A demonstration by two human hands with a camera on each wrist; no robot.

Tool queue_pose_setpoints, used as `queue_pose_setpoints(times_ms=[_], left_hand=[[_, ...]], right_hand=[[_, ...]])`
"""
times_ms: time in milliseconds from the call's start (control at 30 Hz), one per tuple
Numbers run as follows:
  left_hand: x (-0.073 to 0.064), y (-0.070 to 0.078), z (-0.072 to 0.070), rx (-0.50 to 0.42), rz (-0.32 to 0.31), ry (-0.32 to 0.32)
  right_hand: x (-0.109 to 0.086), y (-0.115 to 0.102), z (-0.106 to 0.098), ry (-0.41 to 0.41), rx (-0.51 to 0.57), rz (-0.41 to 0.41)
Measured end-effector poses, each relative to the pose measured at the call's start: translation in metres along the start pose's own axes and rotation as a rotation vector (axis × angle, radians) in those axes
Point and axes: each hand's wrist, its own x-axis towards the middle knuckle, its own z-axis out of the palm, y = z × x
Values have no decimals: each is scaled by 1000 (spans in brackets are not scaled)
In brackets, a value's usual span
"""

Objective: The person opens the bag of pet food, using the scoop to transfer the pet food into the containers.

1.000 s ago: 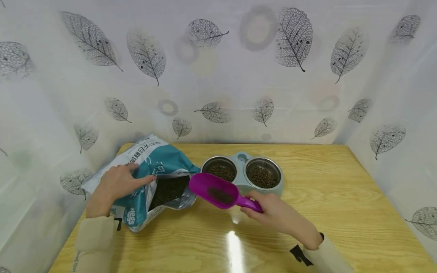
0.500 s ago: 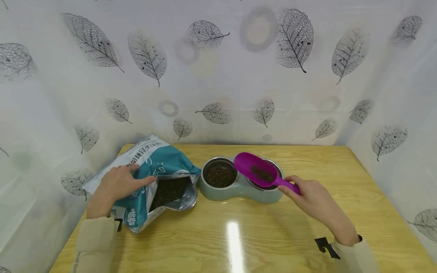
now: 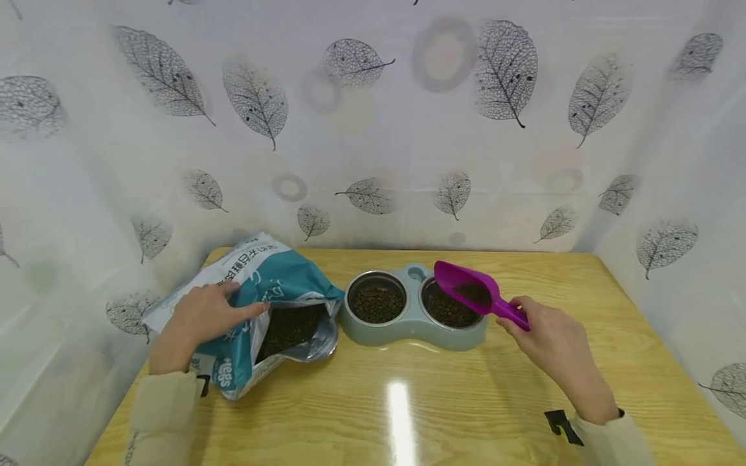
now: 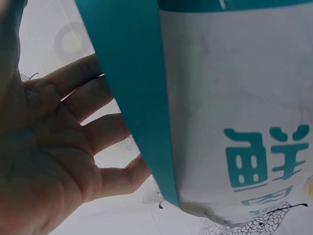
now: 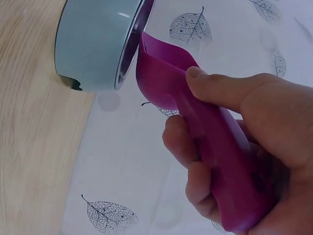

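My right hand point(image 3: 556, 340) grips the handle of a purple scoop point(image 5: 215, 147), thumb along its top in the right wrist view. The scoop is tilted over the right metal bowl point(image 3: 445, 316), with brown kibble point(image 3: 474, 294) in its hollow. Kibble lies in this bowl and in the left metal bowl point(image 3: 377, 312). Both sit in a pale blue-green bowl stand point(image 3: 402, 331). My left hand point(image 3: 204, 314) rests on a teal and white pet food bag point(image 3: 291, 275), which lies with its mouth gaping and kibble inside. In the left wrist view its spread fingers point(image 4: 105, 132) reach behind the bag's edge.
A wooden table point(image 3: 326, 414) carries the bag at the left and the bowl stand at its back middle. A white curtain point(image 3: 373, 129) with leaf prints surrounds the table at the back and sides.
The scoop has travelled right from the bag's mouth to above the right bowl, and now tips over it. The left hand and the bag have stayed in place.
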Motion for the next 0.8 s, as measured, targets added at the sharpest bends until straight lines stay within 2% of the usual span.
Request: queue_pose_setpoints(times_ms=[200,667,800], left_hand=[[1,1,-1,3,14,12],[-1,1,-3,4,13,2],[-3,2,0,-7,10,-7]], right_hand=[[0,-4,4,83,-53,-22],[-2,-5,11,60,-71,-42],[-6,-1,10,5,-23,-7]])
